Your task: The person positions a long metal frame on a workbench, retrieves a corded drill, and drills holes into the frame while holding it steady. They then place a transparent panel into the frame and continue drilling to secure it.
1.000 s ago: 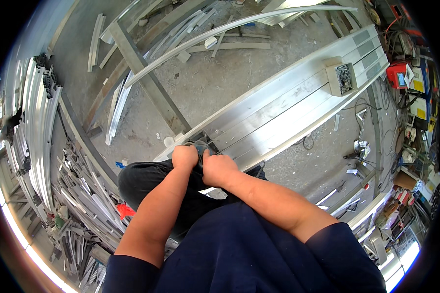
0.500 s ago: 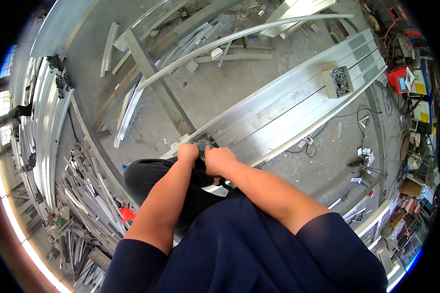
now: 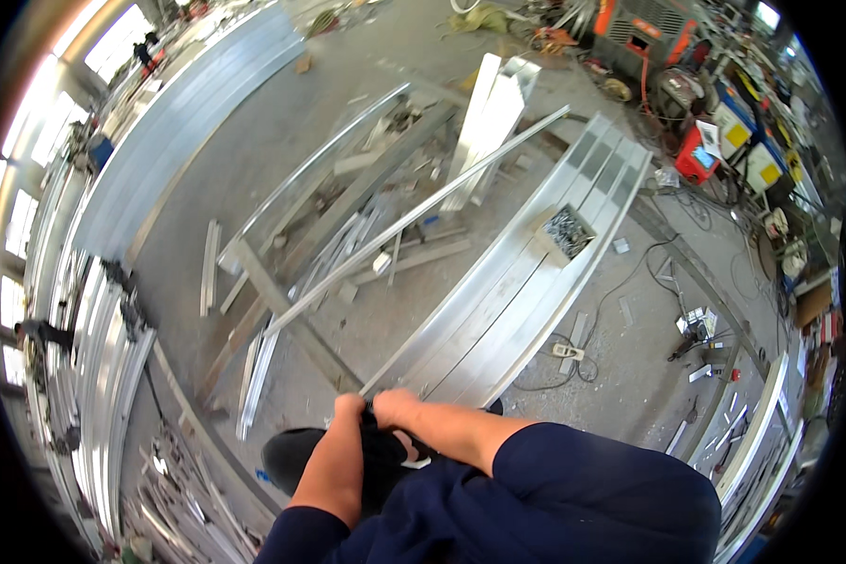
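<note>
My left hand [image 3: 350, 406] and my right hand [image 3: 397, 406] are close together in front of my body, both closed. Between them shows a bit of a dark object [image 3: 369, 415], mostly hidden by my fingers, so its kind is unclear. They are by the near end of a long ribbed silver metal panel [image 3: 484, 329], which stretches away to the upper right. On its far half sits an open box [image 3: 542, 232] filled with small metal fasteners. My bent, dark-trousered knee [image 3: 291, 458] is just left of my left forearm.
Metal beams [image 3: 296, 329] and a long pale strip [image 3: 423, 207] lie left of the panel. Cut profiles [image 3: 183, 498] pile up at lower left. To the right are a power strip [image 3: 567, 352] with cables, a red machine [image 3: 697, 155] and cluttered shelving.
My view has tilted up and turned, so more of the far floor shows and my hands appear lower in the picture. Both hands remain closed together near the panel's near end.
</note>
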A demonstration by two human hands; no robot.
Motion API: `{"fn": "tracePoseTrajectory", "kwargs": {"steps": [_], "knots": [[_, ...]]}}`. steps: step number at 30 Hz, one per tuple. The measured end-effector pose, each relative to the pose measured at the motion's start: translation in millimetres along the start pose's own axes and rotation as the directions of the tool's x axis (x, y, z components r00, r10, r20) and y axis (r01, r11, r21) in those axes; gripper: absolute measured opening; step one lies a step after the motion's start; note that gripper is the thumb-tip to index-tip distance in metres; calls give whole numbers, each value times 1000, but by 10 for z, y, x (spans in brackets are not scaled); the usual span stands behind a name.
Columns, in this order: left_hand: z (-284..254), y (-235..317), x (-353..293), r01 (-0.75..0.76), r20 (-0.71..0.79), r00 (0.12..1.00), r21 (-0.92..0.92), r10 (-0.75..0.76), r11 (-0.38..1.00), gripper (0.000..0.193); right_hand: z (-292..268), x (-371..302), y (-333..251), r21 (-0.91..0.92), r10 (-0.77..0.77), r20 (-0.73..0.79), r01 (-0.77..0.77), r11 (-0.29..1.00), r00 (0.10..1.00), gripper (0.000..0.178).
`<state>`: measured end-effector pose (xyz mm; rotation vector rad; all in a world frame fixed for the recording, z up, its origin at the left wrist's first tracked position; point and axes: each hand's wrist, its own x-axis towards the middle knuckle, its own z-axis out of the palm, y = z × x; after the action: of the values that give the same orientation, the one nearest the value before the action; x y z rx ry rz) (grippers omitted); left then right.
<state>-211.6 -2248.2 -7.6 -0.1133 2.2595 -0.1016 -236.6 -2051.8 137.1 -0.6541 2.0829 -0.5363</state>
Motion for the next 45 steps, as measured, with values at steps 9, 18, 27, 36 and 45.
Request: {"fn": "tracePoseTrajectory", "kwargs": {"steps": [9,18,27,36,45], "knots": [[806,-591,358,342,147,928,-697,-341,631,28,-20,-182,-297,-1,-32,31,32,999,999,35],[372,-138,81,344,165,935,-650,-315,678,25,99,-75,-143,-70,6,46,-3,998,999,34],[176,-232,-38,166,6,985,-333,-174,928,25,90,-42,-185,-36,-15,49,17,999,999,33],[-243,119,-220,-95,-78,992,2,95,995,23,-94,-193,41,89,38,24,-40,995,999,41],[-1892,-461,-2441,-143,-453,755,-820,-475,555,36,-580,-1029,1044,655,84,14,-73,752,996,51]]}}
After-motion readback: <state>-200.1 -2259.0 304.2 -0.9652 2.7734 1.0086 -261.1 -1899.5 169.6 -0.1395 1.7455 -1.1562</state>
